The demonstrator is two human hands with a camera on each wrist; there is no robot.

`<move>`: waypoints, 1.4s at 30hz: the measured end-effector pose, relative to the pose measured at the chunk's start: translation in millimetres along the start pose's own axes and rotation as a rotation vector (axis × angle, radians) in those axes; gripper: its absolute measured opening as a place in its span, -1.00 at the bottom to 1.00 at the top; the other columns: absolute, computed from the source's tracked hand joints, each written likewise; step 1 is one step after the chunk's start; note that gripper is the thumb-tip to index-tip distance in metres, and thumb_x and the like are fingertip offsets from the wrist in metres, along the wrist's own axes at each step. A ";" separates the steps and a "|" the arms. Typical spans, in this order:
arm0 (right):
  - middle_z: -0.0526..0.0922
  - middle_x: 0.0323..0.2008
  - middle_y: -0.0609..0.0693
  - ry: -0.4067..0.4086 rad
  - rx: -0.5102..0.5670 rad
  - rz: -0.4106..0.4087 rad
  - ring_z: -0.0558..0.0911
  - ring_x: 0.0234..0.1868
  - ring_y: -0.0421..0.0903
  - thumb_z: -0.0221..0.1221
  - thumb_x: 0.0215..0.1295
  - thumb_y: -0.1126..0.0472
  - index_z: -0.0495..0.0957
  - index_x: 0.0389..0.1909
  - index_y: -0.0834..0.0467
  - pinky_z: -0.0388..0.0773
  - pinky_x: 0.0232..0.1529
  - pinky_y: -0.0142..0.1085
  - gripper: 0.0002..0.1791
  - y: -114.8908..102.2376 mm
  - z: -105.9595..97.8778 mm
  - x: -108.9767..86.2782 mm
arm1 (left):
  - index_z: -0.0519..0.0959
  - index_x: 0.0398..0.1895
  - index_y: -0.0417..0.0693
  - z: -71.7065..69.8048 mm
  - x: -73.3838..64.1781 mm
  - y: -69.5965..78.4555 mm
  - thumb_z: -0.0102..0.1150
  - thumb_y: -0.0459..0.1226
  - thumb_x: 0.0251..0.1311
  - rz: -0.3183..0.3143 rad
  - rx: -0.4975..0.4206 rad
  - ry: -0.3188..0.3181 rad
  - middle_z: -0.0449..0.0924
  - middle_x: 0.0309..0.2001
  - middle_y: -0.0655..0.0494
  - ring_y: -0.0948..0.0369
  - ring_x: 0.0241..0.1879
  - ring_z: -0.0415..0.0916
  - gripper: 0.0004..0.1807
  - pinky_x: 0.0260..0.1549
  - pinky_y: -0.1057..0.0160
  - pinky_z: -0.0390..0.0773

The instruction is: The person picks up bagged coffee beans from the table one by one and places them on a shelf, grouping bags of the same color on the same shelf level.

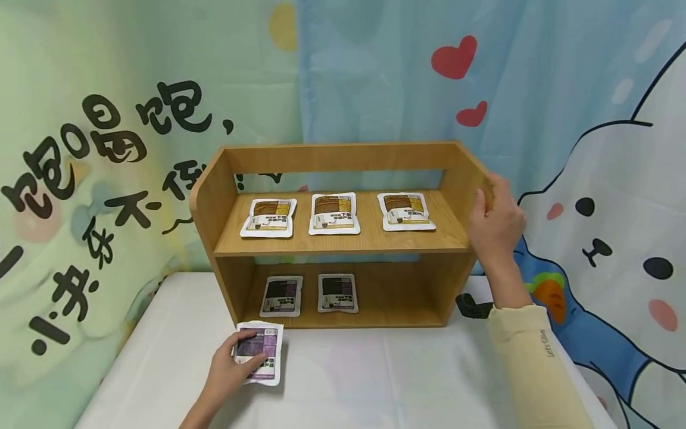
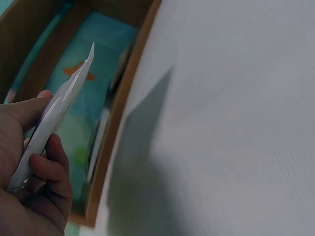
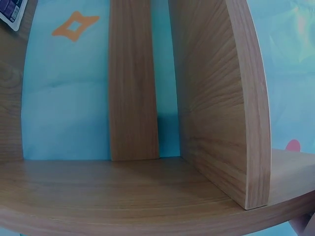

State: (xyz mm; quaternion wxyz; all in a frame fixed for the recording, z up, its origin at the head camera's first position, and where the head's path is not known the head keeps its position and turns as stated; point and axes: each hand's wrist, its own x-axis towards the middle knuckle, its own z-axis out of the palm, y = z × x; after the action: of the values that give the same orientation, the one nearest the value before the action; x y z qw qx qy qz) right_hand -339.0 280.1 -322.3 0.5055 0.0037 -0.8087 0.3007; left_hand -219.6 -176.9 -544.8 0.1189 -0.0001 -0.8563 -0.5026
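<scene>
My left hand [image 1: 229, 364] holds a white-edged packet with a purple label [image 1: 272, 351], thumb and fingers on opposite faces. This is in front of the lower left corner of a two-tier wooden shelf [image 1: 343, 156]. Seen edge-on in the left wrist view, the packet [image 2: 61, 105] tilts upward from the curled fingers [image 2: 51, 169]. At the shelf's right side panel [image 1: 465, 185], my right hand [image 1: 498, 220] grips the edge. On the lower tier lie two dark purple-labelled packets, one left [image 1: 281, 297] and one nearer the middle [image 1: 337, 293].
The upper tier carries three packets with brown and yellow labels: left [image 1: 269, 218], middle [image 1: 334, 214] and right [image 1: 406, 211]. The shelf stands on a white-covered table [image 1: 375, 381]. Printed curtains [image 1: 370, 71] hang behind. A black object [image 1: 474, 308] shows beside the shelf's right foot.
</scene>
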 end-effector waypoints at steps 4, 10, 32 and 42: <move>0.64 -0.04 0.24 -0.006 0.009 -0.024 0.64 -0.19 0.26 0.03 0.48 0.12 0.46 0.21 0.13 0.55 -0.26 0.11 -0.64 0.3 5.4 -3.0 | 0.61 -0.01 -0.11 23.1 9.3 13.3 0.54 -0.34 -0.13 0.018 -0.058 -0.021 0.55 0.06 -0.23 -0.06 0.00 0.48 -0.48 -0.02 -0.02 0.40; 0.64 -0.03 0.24 0.004 0.023 -0.062 0.64 -0.19 0.25 0.04 0.47 0.15 0.47 0.19 0.17 0.54 -0.26 0.10 -0.64 0.4 8.7 -3.4 | 0.58 0.03 -0.15 62.8 33.3 44.2 0.50 -0.29 -0.04 0.094 -0.156 -0.083 0.55 0.00 -0.12 0.08 -0.15 0.47 -0.50 -0.17 0.09 0.47; 0.64 -0.03 0.23 0.003 -0.006 -0.013 0.63 -0.17 0.26 0.04 0.47 0.15 0.47 0.21 0.12 0.54 -0.23 0.12 -0.65 2.2 -4.8 0.2 | 0.56 0.07 -0.18 191.6 76.7 115.1 0.42 -0.22 0.07 0.107 -0.299 -0.187 0.47 0.16 -0.15 -0.08 0.24 0.32 -0.52 0.19 -0.08 0.27; 0.65 -0.06 0.25 0.014 0.011 -0.025 0.64 -0.21 0.25 0.04 0.47 0.14 0.47 0.20 0.13 0.54 -0.27 0.11 -0.65 2.4 -2.4 -0.6 | 0.55 0.10 -0.13 224.9 97.9 122.4 0.41 -0.18 0.07 0.074 -0.248 -0.174 0.41 0.24 -0.20 -0.12 0.25 0.31 -0.49 0.16 -0.06 0.33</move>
State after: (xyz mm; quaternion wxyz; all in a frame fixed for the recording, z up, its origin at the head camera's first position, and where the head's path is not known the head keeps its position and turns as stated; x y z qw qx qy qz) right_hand -337.6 283.1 -323.2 0.5150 0.0143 -0.8033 0.2988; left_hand -345.9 65.6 -524.4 0.0617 -0.0899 -0.7941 -0.5979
